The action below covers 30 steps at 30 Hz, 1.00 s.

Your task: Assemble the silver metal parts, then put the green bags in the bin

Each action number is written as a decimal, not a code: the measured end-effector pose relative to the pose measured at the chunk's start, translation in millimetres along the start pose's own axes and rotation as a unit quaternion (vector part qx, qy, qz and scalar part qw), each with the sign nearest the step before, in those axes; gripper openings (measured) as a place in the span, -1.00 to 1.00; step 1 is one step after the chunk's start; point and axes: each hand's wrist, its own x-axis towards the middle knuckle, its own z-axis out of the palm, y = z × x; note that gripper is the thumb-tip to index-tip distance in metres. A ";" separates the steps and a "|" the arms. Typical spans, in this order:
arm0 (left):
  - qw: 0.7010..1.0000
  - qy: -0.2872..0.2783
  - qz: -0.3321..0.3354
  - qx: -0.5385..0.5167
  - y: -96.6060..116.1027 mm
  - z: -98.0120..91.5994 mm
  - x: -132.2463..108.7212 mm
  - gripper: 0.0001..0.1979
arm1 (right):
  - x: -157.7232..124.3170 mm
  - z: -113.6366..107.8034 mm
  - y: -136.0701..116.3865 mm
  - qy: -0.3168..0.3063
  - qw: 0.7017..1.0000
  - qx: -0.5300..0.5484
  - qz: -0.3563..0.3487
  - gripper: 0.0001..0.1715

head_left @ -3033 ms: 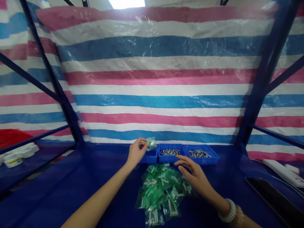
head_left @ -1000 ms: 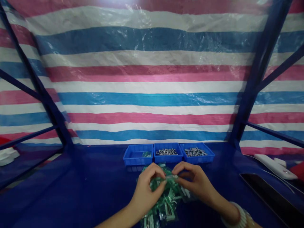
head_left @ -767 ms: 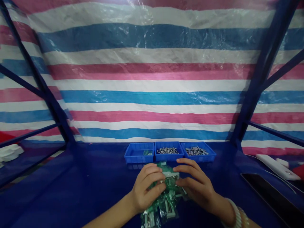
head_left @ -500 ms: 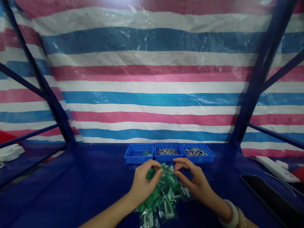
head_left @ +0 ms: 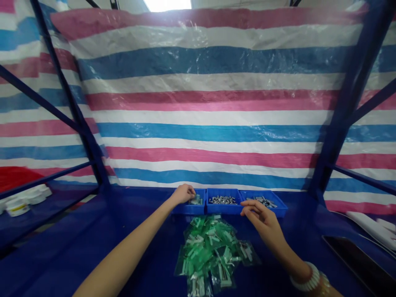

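My left hand (head_left: 183, 194) reaches over the left blue bin (head_left: 189, 210), its fingers curled in at the small clear pieces (head_left: 197, 200) there. What it pinches, if anything, is too small to make out. My right hand (head_left: 261, 215) hovers at the front of the right blue bin (head_left: 281, 209), fingers loosely bent, thumb and fingertips a little apart, nothing visible between them. The middle blue bin (head_left: 223, 209) holds many small metal parts (head_left: 222, 200). Longer metal pieces (head_left: 265, 201) lie in the right one. Below the hands spreads a pile of clear and green plastic packets (head_left: 210, 247).
A dark flat slab like a phone or tablet (head_left: 355, 260) lies at the right, with a white device (head_left: 373, 229) and cable behind it. White tubs (head_left: 18, 206) stand at far left. Blue frame posts (head_left: 332, 136) rise on both sides before a striped tarp (head_left: 210, 154).
My left hand has moved from above the packet pile forward into the left bin. The right hand has shifted forward and right to the right bin. The camera view has tilted up.
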 end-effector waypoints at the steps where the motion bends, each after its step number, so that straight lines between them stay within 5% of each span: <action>1: 1.000 -0.002 0.002 0.012 1.1 3.3 -1.0 -0.71 | 1.1 -1.0 0.6 0.002 1.000 -0.002 0.001 -0.69; 7: 0.993 0.067 0.034 0.087 12.4 1.7 -17.7 -0.72 | 1.5 0.1 8.5 -0.077 0.994 -0.083 -0.006 -0.77; 11: 0.980 0.150 0.084 0.099 38.2 4.5 -56.2 -0.80 | -7.4 4.0 11.2 -0.158 0.960 -0.224 -0.064 -0.78; 13: 0.973 0.168 0.132 0.088 55.4 13.6 -81.6 -0.78 | -12.2 4.4 10.3 -0.193 0.937 -0.275 -0.096 -0.62; 16: 0.962 0.116 0.239 0.069 77.1 32.3 -112.2 -0.74 | -16.5 3.4 8.1 -0.242 0.914 -0.304 -0.119 -0.33; 18: 0.943 0.072 0.318 0.066 84.7 43.3 -121.6 -0.57 | -17.4 2.7 8.6 -0.259 0.912 -0.295 -0.123 -0.35; 24: 0.902 0.042 0.422 0.080 82.5 59.4 -114.0 -0.96 | -14.5 2.1 21.1 -0.204 0.943 -0.243 -0.101 -0.58; 30: 0.910 0.083 0.407 0.009 83.0 59.0 -108.8 -0.84 | -3.4 -0.2 11.4 -0.113 0.972 -0.196 -0.058 -0.72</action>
